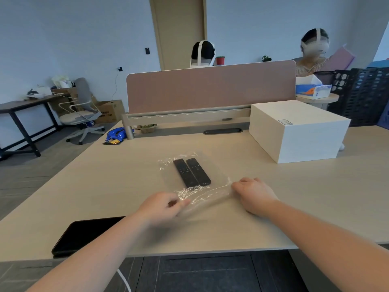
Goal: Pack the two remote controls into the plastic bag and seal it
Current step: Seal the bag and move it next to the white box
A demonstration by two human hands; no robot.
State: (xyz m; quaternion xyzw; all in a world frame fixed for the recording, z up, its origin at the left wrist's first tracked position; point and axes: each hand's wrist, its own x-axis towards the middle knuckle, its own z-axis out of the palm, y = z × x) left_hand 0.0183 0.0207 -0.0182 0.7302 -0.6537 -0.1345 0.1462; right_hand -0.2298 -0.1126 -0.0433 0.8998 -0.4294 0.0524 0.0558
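Two black remote controls, one on the left (185, 172) and one on the right (198, 171), lie side by side inside a clear plastic bag (212, 192) on the light wooden desk (105, 186). The bag's near edge is crumpled and lifted slightly. My left hand (162, 205) pinches the bag's near left corner; it is blurred. My right hand (255, 194) grips the bag's near right corner with its fingers curled. The remotes' far ends point away from me.
A white box (299, 131) stands at the back right of the desk. A black tablet (84, 234) lies at the near left edge. A blue snack packet (114, 134) lies by the pink divider (210, 87). Two people sit behind the divider.
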